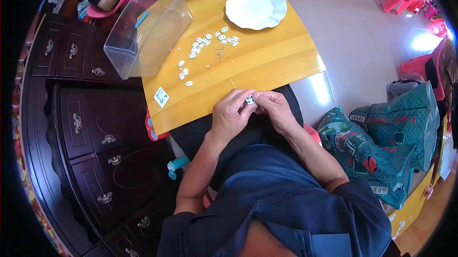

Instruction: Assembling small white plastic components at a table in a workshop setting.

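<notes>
Head | fingers (247,110) pinch piece (250,100) | loose pieces (208,36) before plate (256,7) | clear bin (149,42)

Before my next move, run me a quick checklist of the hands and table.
1. White piece held: ok, pinched in the left hand.
2. Right hand grip: cannot tell; its fingertips meet the piece, but they hide any hold.
3. Loose white pieces gathered: not ok, scattered over the yellow table.
4. White plate apart from those pieces: ok.
5. Piece's underside: cannot tell, out of sight.
</notes>
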Demonstrator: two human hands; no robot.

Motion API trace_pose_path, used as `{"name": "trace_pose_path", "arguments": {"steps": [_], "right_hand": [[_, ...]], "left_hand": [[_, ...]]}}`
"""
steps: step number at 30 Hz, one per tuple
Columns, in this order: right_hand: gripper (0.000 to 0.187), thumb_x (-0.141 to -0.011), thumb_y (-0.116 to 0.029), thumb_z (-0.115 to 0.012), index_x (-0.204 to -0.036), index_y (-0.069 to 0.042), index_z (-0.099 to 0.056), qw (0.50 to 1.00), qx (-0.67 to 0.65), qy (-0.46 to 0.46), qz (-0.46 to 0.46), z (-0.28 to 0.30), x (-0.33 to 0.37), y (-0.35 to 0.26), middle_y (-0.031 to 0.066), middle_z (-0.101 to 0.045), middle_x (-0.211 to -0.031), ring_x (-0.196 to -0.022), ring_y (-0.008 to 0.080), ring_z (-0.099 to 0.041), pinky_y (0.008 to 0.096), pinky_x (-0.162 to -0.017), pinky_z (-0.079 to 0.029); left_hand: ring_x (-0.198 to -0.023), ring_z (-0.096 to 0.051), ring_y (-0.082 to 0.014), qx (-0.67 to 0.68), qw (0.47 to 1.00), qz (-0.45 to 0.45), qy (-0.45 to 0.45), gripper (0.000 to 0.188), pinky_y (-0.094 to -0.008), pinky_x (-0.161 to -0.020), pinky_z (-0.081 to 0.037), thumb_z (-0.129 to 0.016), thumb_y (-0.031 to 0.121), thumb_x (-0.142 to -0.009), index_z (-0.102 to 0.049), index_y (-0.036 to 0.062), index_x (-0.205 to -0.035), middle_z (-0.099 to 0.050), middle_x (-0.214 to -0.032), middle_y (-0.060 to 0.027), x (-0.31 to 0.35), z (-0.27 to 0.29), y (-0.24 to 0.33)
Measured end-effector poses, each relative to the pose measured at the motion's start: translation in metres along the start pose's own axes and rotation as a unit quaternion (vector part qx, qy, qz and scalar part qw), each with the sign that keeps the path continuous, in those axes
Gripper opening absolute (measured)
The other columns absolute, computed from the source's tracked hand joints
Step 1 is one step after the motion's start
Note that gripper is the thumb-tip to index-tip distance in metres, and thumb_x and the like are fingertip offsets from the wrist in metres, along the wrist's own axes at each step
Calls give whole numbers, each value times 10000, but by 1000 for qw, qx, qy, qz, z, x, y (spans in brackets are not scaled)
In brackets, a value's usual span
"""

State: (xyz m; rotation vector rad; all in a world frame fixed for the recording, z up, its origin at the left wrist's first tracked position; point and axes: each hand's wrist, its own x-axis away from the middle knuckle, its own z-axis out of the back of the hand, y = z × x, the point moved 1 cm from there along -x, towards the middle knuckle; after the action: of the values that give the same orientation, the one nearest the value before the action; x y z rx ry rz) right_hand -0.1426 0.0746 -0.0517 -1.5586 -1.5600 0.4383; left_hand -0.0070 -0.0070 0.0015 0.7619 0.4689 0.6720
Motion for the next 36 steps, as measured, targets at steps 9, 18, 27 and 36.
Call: {"name": "trace_pose_path", "arguments": {"steps": [9,18,27,36], "right_hand": [[206,-964,-191,-632,-931,-10,-725,997,41,34,48,0,1,-2,23,-687,-814,-732,83,-592,233,-692,-473],[200,-974,-148,-605,-905,2,-718,993,46,50,95,-7,2,-4,19,-663,-794,-716,76,-556,229,-678,-446],[233,-992,-195,-596,-968,6,-713,988,75,86,107,1,0,-3,13,-663,-810,-728,70,-583,220,-681,-471],[231,-1015,-216,-557,-970,-24,-677,989,42,101,95,-2,-1,-7,18,-661,-847,-710,77,-581,215,-665,-451]], "left_hand": [[-855,-686,-300,-20,996,-76,43,252,-351,-725,-549,-725,34,-792,-677,19,-1040,-696,-972,-121,-6,-5,0],[-764,-685,-267,18,996,-68,53,243,-337,-663,-546,-737,24,-794,-680,30,-1030,-691,-937,-118,-9,-3,4],[-811,-674,-264,-63,988,-125,61,176,-356,-707,-545,-743,71,-801,-671,32,-957,-673,-926,-106,-23,5,10],[-863,-656,-300,-106,984,-132,64,126,-397,-749,-532,-695,122,-843,-669,37,-932,-675,-916,-108,-41,4,5]]}}
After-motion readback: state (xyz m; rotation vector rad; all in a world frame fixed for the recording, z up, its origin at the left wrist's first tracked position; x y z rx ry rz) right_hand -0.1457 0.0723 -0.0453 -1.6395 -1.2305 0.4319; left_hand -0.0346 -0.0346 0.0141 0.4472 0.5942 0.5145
